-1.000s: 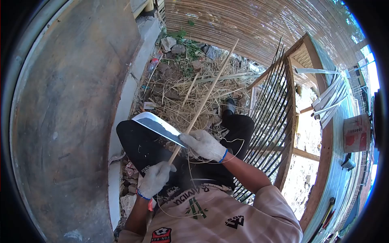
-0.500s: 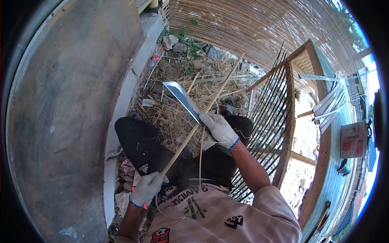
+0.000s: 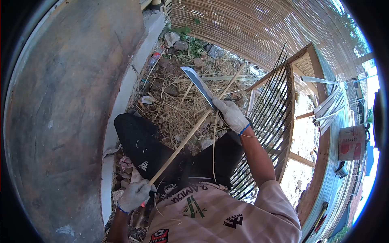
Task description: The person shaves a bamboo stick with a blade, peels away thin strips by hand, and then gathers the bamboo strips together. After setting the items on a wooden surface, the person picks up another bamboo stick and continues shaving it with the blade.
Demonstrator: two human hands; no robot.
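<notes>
My gloved left hand (image 3: 134, 195) is closed round the near end of a long bamboo strip (image 3: 178, 148), low by my left hip. The strip slants up and away to the right over my lap. My gloved right hand (image 3: 231, 114) grips a machete (image 3: 198, 85), its handle hidden by the fingers. The blade points up and left, its lower part against or just over the strip. A thin curled shaving (image 3: 214, 150) hangs down from beside the right hand to my lap. Another thin sliver (image 3: 156, 206) curls below the left hand.
Dry straw and shavings (image 3: 174, 97) litter the stony ground ahead. A large brown panel (image 3: 73, 113) stands on the left. At the right is a rack of dark thin bars (image 3: 267, 125), with a wooden frame and a red bucket (image 3: 351, 142) beyond. A bamboo screen (image 3: 251, 28) closes the back.
My right hand and the machete have moved forward and right along the strip. My left hand has drawn back slightly toward the lower left, still holding the strip.
</notes>
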